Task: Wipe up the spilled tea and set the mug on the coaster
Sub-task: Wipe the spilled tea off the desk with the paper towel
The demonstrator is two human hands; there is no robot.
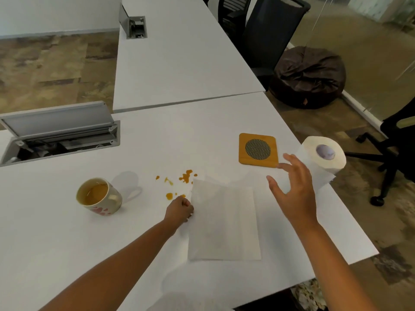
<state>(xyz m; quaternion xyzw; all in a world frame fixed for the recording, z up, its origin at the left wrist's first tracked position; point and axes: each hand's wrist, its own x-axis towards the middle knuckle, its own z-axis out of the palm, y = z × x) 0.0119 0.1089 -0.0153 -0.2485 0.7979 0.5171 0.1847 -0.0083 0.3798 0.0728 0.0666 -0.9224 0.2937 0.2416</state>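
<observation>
Orange-brown tea drops (186,176) lie scattered on the white desk (67,232). To their left stands a cream mug (100,196) with pink marks, holding tea. A square wooden coaster (258,150) with a dark mesh circle lies to the right. My left hand (180,208) pinches the left edge of a white paper towel sheet (224,223) spread flat just below the spill. My right hand (294,187) hovers with fingers apart between the sheet and a paper towel roll (321,158), holding nothing.
An open cable hatch (60,135) sits in the desk at the left, another (135,26) on the far desk. Black office chairs (265,32) and a dark beanbag (310,75) stand beyond the desk's right edge. The roll rests near that edge.
</observation>
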